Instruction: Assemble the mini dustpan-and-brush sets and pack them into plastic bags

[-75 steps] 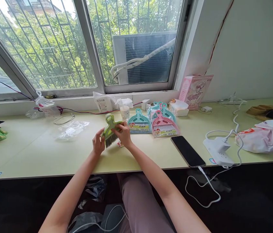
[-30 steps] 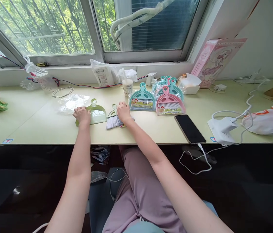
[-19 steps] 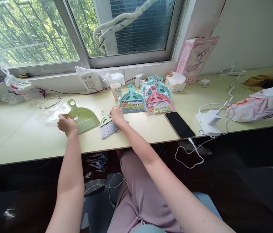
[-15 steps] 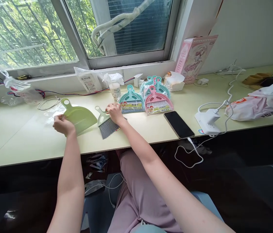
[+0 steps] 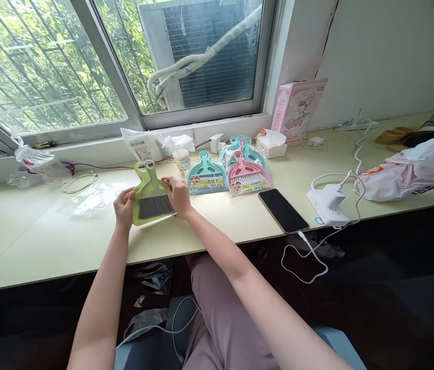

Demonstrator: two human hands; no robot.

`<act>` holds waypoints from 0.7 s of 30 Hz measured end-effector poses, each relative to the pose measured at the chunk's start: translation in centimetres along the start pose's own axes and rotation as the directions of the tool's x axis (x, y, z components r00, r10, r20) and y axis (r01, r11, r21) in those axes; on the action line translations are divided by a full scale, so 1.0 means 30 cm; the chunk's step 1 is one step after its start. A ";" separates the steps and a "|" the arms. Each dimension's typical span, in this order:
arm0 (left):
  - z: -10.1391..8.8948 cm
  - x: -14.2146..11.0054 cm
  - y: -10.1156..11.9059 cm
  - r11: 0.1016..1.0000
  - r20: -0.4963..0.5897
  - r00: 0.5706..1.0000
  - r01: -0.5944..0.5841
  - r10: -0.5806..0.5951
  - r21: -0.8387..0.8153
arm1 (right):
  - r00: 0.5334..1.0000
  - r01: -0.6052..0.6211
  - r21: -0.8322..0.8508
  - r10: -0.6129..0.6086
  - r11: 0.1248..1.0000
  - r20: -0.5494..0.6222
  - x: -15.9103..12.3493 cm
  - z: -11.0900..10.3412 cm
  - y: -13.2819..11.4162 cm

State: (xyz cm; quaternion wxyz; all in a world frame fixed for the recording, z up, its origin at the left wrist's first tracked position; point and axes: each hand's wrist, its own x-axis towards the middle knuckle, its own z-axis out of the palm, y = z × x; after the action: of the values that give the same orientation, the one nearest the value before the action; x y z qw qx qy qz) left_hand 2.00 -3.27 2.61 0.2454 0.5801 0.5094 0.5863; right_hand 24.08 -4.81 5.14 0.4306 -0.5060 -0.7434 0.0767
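Observation:
My left hand (image 5: 125, 208) and my right hand (image 5: 174, 195) hold a light green plastic dustpan (image 5: 139, 198) between them on the desk. A matching green hand brush (image 5: 153, 198) lies nested against the dustpan, its dark bristles (image 5: 151, 207) pointing toward me and its looped handle upward. My left hand grips the dustpan's left edge, and my right hand pinches the right side of the pair. Just beyond my right hand lie packaged teal (image 5: 207, 177) and pink (image 5: 249, 174) dustpan sets, with another teal set (image 5: 245, 156) partly hidden behind them.
A black phone (image 5: 283, 210) lies right of the sets, then a white power strip (image 5: 326, 203) with cables and a white plastic bag (image 5: 405, 180). Clear plastic wrap (image 5: 95, 200) lies left of my hands. A pink box (image 5: 297, 110) stands at the window.
The dustpan and brush, separate on the desk before, are now fitted together between my hands. The view has shifted slightly as my head moved.

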 end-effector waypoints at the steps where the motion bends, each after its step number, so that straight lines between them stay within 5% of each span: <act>1: 0.009 -0.003 0.001 0.999 0.019 1.000 0.023 -0.023 -0.034 | 1.000 -0.021 0.006 0.021 1.000 -0.010 0.000 0.009 0.005; 6: 0.045 -0.027 0.027 0.990 0.238 0.968 0.105 -0.080 -0.094 | 0.992 -0.114 -0.054 0.110 0.992 -0.067 -0.008 0.031 0.017; 10: 0.061 -0.042 0.036 0.986 0.293 0.952 0.127 -0.090 -0.109 | 0.977 -0.181 -0.057 0.173 0.982 -0.121 0.000 0.029 0.021; 16: 0.054 -0.042 0.034 0.975 0.315 0.941 0.172 -0.120 -0.142 | 0.930 -0.315 0.135 0.278 0.939 0.239 0.052 0.024 0.064; 21: 0.062 -0.045 0.025 0.981 0.296 0.948 0.156 -0.115 -0.118 | 0.888 -0.427 0.178 0.373 0.887 0.271 0.055 0.015 0.067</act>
State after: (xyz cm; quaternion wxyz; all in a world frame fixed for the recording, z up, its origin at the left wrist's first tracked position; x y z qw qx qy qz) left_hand 4.24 -4.15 2.32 0.3968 0.6043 0.4643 0.5117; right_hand 24.93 -2.35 4.69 0.3730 -0.5827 -0.6527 0.3088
